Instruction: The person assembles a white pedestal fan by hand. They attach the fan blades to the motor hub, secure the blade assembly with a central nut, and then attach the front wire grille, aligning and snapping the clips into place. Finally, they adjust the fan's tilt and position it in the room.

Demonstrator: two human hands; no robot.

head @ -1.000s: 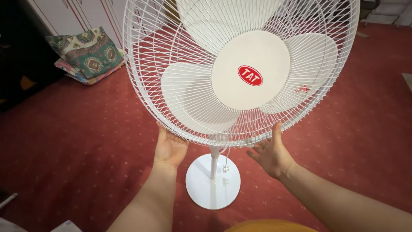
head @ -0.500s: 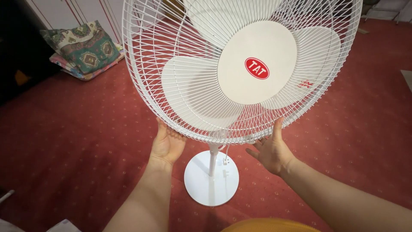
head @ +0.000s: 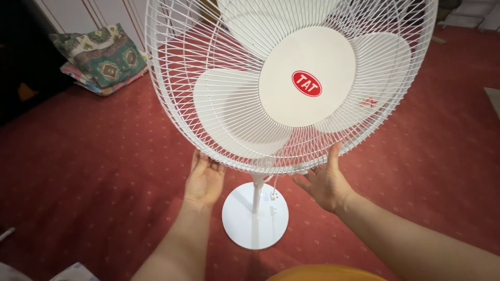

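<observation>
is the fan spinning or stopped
Stopped: the fan's blades show crisp, unblurred edges behind the wire guard, which both hands touch at its lower rim.

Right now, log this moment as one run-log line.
left hand: open, on lower rim of white wire fan guard | right hand: open, on rim | round white base on red carpet

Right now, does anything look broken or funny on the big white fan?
Nothing looks broken. The fan's wire cage is whole and its round base sits flat on the red carpet. The left hand and right hand touch the cage's bottom rim.
</observation>
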